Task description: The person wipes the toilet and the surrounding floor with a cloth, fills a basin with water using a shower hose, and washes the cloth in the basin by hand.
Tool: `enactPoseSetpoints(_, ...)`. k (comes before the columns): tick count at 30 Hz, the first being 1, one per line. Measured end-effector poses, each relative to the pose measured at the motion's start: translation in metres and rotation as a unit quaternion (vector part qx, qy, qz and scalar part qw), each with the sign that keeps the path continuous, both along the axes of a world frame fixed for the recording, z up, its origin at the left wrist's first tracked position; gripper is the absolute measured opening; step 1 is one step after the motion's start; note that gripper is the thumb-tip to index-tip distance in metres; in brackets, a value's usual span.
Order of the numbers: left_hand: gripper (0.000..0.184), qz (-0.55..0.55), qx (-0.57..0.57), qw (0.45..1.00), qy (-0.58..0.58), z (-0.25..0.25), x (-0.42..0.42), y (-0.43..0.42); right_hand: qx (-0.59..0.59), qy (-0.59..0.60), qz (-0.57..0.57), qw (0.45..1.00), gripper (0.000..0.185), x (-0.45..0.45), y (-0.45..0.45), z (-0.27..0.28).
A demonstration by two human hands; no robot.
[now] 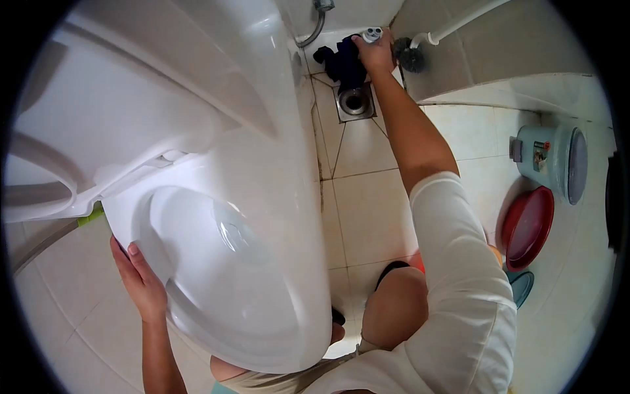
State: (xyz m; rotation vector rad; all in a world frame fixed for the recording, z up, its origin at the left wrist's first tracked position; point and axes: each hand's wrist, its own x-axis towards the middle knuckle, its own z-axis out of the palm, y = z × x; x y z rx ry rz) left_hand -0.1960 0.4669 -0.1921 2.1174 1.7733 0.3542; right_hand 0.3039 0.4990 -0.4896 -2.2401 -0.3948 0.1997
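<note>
So the right hand [378, 55] is stretched way out to the far end of the floor [367, 203], close to the corner by the wall. Its fingers are wrapped around a small white thing [372, 34], thumb on the left of it and the rest curled round the right, partly out of sight. The top of the white thing pokes out past the grip, with a couple of dark spots on it. Can't tell what it is at this size, sorry.

Dark cloth [342, 64] is bunched up right next to the thumb, on its left; can't tell if they actually touch. It runs down to the far edge of the metal drain [355, 102]. A brush [411, 55] is just right of the knuckles, by the wall.

The left hand [146, 282] is down at the left edge of the toilet [312, 282], nothing in it, thumb lifted apart from loosely straight fingers. Looks like it's against the outer side of the rim, but I can't swear to contact.

Over by the floor's right edge there's a bucket [543, 157], then a red basin [527, 230] nearer the body, with a teal thing [522, 289] partly showing past it.
</note>
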Motion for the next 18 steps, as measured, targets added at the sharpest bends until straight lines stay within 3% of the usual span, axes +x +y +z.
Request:
enactPoseSetpoints(3, 0.052, 0.004, 0.008, 1.000, 0.007, -0.001, 0.001, 0.000, -0.005, 0.021, 0.062, 0.998, 0.055, 0.003, -0.003, 0.002)
enactPoseSetpoints(6, 0.053, 0.006, -0.001, 1.000, -0.003, -0.001, 0.000, 0.001, 0.000, -0.063, 0.123, 0.990, 0.052, -0.025, -0.037, 0.004)
enactPoseSetpoints(9, 0.055, 0.009, -0.006, 1.000, -0.021, -0.003, -0.002, -0.001, 0.101, -0.005, 0.156, 0.983, 0.053, -0.054, -0.112, 0.005)
enactPoseSetpoints(10, 0.056, 0.013, -0.002, 1.000, -0.006, -0.002, -0.002, -0.001, 0.066, 0.013, 0.167, 0.984, 0.051, -0.054, -0.144, 0.006)
enactPoseSetpoints(12, 0.057, 0.009, -0.003, 1.000, 0.007, -0.003, -0.002, 0.001, 0.158, 0.027, 0.110, 0.981, 0.040, -0.049, -0.192, 0.020)
enactPoseSetpoints(13, 0.058, 0.016, 0.005, 1.000, 0.014, -0.003, -0.003, 0.001, 0.133, 0.027, 0.083, 0.987, 0.043, -0.035, -0.214, 0.027)
enactPoseSetpoints(14, 0.058, 0.023, 0.012, 0.999, 0.021, -0.003, -0.004, 0.000, 0.031, 0.066, 0.042, 0.996, 0.041, -0.015, -0.234, 0.038)
enactPoseSetpoints(15, 0.058, 0.017, 0.005, 1.000, 0.021, -0.003, -0.004, -0.001, 0.211, 0.036, 0.043, 0.976, 0.038, 0.004, -0.249, 0.018)
enactPoseSetpoints(18, 0.060, 0.001, 0.002, 1.000, 0.010, -0.003, -0.004, 0.002, 0.110, 0.015, -0.033, 0.993, 0.042, 0.049, -0.273, 0.002)
